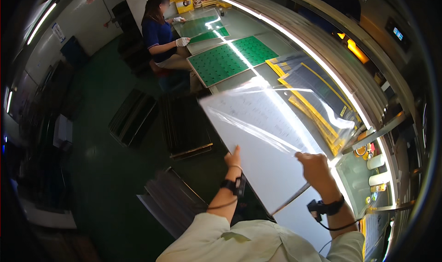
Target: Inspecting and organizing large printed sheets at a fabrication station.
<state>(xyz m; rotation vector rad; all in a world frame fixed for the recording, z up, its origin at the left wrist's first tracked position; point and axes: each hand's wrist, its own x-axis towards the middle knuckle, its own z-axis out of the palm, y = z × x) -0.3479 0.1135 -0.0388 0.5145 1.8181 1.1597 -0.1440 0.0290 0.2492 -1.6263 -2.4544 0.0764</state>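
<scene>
A large white panel lies in front of me on the bench. At its left edge is my left hand, thumb up and fingers curled around the edge. My right hand is closed in a pinch on the near edge of a clear plastic film. Smeared and glossy with reflections, the film stretches away over the far part of the panel. Faint dark marks show under it. Each wrist wears a black strapped device with a cable.
Beyond lie green patterned panels; a seated person in white gloves handles another. Yellow-edged dark sheets are stacked at the right, near bottles. A bright light tube runs along the bench. Dark racks stand left on the floor.
</scene>
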